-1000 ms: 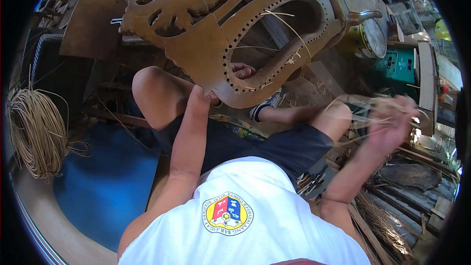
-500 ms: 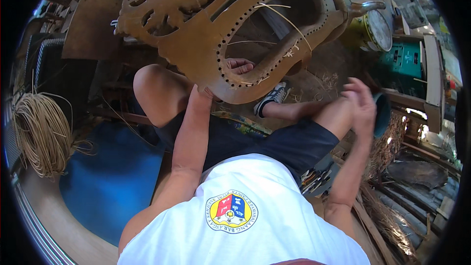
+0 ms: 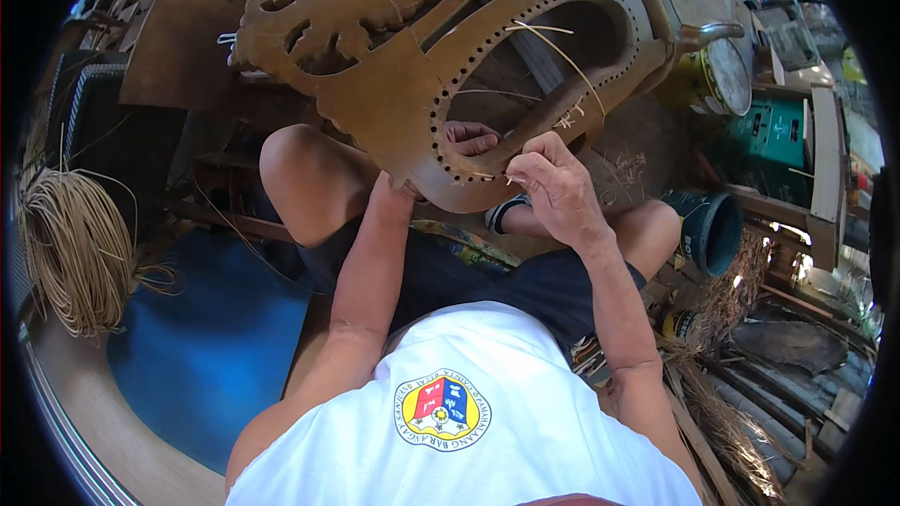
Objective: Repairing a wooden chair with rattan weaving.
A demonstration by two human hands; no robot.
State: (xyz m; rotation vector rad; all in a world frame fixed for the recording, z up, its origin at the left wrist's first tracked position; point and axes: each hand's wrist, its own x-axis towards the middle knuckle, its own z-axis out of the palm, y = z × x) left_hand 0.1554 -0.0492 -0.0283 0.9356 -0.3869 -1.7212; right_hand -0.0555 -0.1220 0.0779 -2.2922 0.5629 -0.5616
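A carved brown wooden panel (image 3: 366, 84) with an oblong, hole-bordered opening fills the top middle, cane strands (image 3: 586, 84) threaded through some holes. My left hand (image 3: 469, 139) reaches behind the panel, its curled fingers showing inside the opening against the frame's lower part; the wrist passes under the lower edge. My right hand (image 3: 553, 178) is at the lower right of the opening, thumb and index finger pinched on a short cane end at the holed rim.
A cane coil (image 3: 75, 253) and blue board (image 3: 197, 365) lie left. At right are a yellow bucket (image 3: 694, 75), green crate (image 3: 764, 141), dark teal bucket (image 3: 712, 230) and piled wood scraps (image 3: 787, 384). My bare knees flank the panel's lower edge.
My right hand came in from the far right, where it held loose strands a second ago, to the panel's rim, and closed on a cane end. My left hand stayed behind the panel.
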